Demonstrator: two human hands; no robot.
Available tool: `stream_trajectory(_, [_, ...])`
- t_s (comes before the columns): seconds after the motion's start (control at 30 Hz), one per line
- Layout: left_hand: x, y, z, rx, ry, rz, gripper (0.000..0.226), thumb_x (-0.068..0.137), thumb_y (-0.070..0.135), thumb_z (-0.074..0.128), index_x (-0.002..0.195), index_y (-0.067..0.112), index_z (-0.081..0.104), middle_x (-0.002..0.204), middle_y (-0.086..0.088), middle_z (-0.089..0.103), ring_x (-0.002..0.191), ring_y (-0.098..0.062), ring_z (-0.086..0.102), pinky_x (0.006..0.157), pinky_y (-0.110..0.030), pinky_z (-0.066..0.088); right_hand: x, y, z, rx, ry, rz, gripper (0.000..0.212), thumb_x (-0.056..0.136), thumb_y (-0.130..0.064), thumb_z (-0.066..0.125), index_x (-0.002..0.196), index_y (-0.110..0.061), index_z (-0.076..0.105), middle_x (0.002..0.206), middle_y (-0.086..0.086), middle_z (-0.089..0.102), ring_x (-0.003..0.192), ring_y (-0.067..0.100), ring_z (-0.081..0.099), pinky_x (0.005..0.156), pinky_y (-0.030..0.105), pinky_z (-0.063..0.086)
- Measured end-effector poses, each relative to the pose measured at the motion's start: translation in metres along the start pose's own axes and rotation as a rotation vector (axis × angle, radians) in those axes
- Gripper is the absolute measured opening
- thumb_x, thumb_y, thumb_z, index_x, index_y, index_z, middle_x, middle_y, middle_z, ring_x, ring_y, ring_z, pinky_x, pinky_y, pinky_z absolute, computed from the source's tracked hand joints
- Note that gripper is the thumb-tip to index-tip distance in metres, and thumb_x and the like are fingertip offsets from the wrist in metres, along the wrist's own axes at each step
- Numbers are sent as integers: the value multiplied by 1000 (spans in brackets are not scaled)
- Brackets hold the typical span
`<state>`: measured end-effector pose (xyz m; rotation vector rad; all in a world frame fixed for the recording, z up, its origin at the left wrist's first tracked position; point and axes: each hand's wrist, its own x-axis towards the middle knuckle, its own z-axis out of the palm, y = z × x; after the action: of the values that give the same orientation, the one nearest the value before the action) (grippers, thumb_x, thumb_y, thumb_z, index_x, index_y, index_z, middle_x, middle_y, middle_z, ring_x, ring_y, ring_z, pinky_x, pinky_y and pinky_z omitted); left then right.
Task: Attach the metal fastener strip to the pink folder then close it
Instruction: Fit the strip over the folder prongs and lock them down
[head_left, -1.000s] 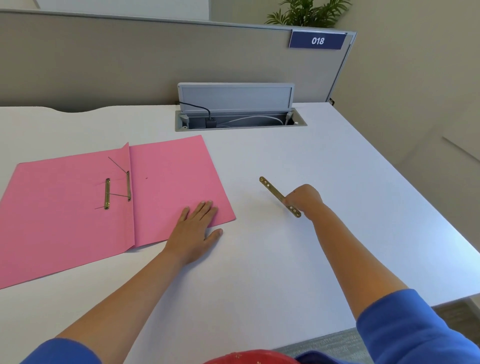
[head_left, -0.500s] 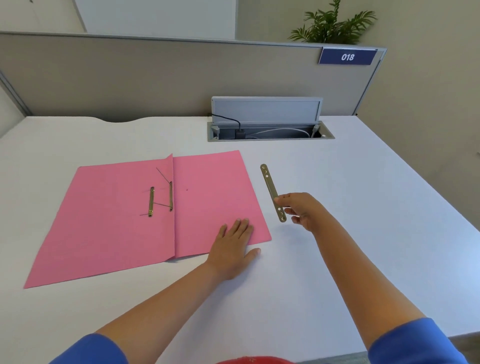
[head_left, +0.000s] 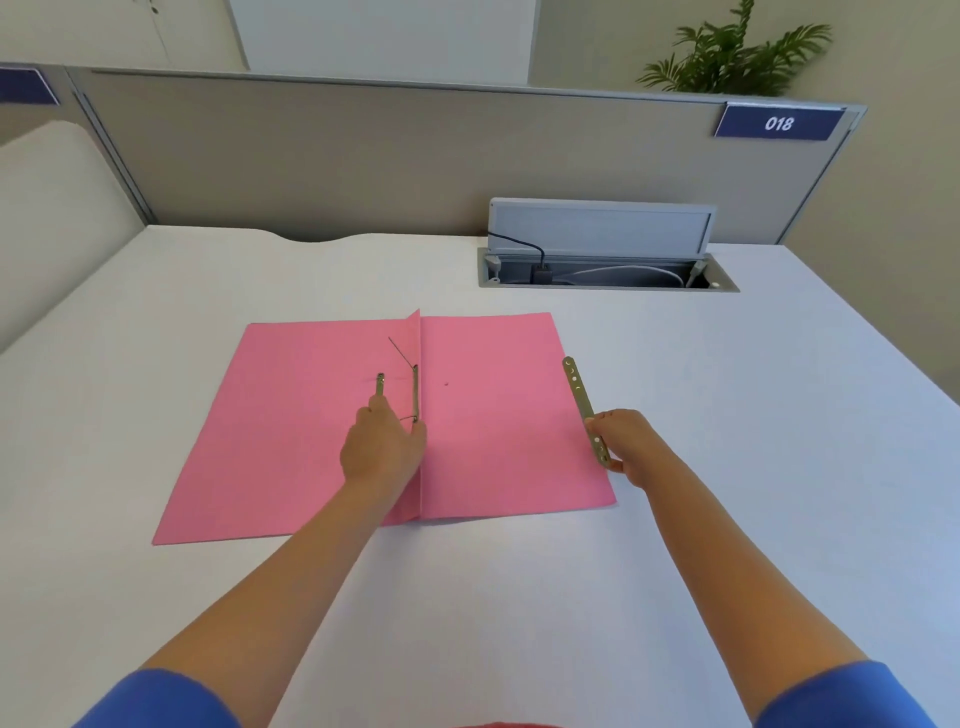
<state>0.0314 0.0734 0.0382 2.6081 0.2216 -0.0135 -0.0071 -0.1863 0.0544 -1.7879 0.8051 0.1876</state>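
The pink folder (head_left: 498, 421) lies open and flat on the white desk (head_left: 727, 467). Near its centre fold sit a brass fastener base (head_left: 415, 387) with thin prongs sticking up and a second short brass piece (head_left: 380, 383). My left hand (head_left: 382, 449) rests on the folder at the lower end of these pieces, fingertips touching them. My right hand (head_left: 626, 441) pinches the lower end of the metal fastener strip (head_left: 581, 397), a long brass bar with holes, held over the folder's right edge.
An open cable box (head_left: 605, 273) with a raised lid and wires is set into the desk behind the folder. A grey partition (head_left: 415, 156) with a blue "018" sign (head_left: 777, 123) closes the back. The desk's right edge slants at far right.
My left hand has moved from the folder's lower right corner to the fastener at the fold. My right hand has carried the strip left, to the folder's right edge.
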Motion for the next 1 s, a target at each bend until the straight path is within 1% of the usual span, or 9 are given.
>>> stream_trajectory(0.17, [1, -4, 6, 51, -25, -5, 49, 81, 44, 54, 108, 3, 51, 106, -18, 58, 97, -38, 59, 70, -37, 44, 2, -2, 4, -41, 22, 3, 4, 86, -5, 46, 86, -8, 49, 73, 7, 41, 63, 18, 37, 57, 26, 31])
stream_trajectory(0.3, [-6, -10, 12, 99, -42, 22, 49, 83, 45, 54, 108, 3, 53, 110, -18, 54, 98, -40, 57, 73, -39, 46, 3, 2, 3, -76, 23, -31, 5, 87, -8, 50, 82, -7, 52, 68, 6, 41, 58, 17, 35, 54, 25, 29])
stream_trajectory(0.5, [-7, -13, 12, -39, -93, 95, 12, 80, 21, 51, 81, 9, 50, 90, -17, 64, 86, -37, 57, 63, -33, 39, 0, 8, 3, -25, 44, -34, 6, 84, -5, 56, 80, -9, 55, 68, 6, 43, 61, 18, 38, 56, 25, 30])
stream_trajectory(0.57, [-7, -11, 10, -65, -111, 134, 5, 77, 12, 51, 80, 8, 52, 88, -17, 65, 86, -37, 58, 63, -33, 41, -2, 8, 2, -26, 51, -28, 5, 83, -5, 58, 80, -7, 57, 71, 8, 44, 64, 20, 40, 56, 25, 31])
stream_trajectory(0.67, [-8, -6, 11, -44, -162, 168, 14, 74, 4, 50, 85, 2, 58, 93, -19, 66, 89, -37, 59, 67, -34, 44, -5, 9, -3, -72, 51, 1, 5, 81, -7, 60, 86, -7, 61, 78, 11, 45, 68, 21, 43, 56, 26, 31])
stream_trajectory(0.77, [-14, -2, 14, -27, -214, 180, 15, 73, 2, 49, 84, 1, 60, 92, -20, 64, 80, -34, 56, 61, -31, 42, -9, 14, -11, -129, 48, 20, 11, 79, -5, 60, 90, -6, 64, 84, 12, 46, 74, 23, 44, 61, 29, 33])
stream_trajectory(0.87, [-23, 2, 16, -41, -247, 225, 10, 70, 1, 48, 74, 6, 56, 82, -17, 60, 69, -29, 50, 56, -29, 40, -12, 24, -23, -175, 71, 39, 26, 78, -3, 61, 100, 9, 67, 82, 12, 45, 72, 22, 43, 56, 27, 30])
stream_trajectory(0.97, [-39, 6, 19, -87, -300, 255, 10, 66, 1, 50, 68, 10, 51, 73, -12, 58, 64, -29, 53, 53, -28, 44, -22, 28, -36, -249, 94, 61, 4, 76, -3, 60, 78, -6, 57, 71, 10, 40, 61, 19, 38, 53, 26, 26])
stream_trajectory(1.0, [-45, 7, 20, -102, -316, 267, 11, 66, 1, 50, 65, 12, 49, 71, -10, 57, 64, -28, 53, 54, -28, 44, -23, 30, -41, -270, 98, 74, 9, 76, -4, 60, 74, -6, 52, 67, 9, 40, 58, 19, 38, 52, 26, 26])
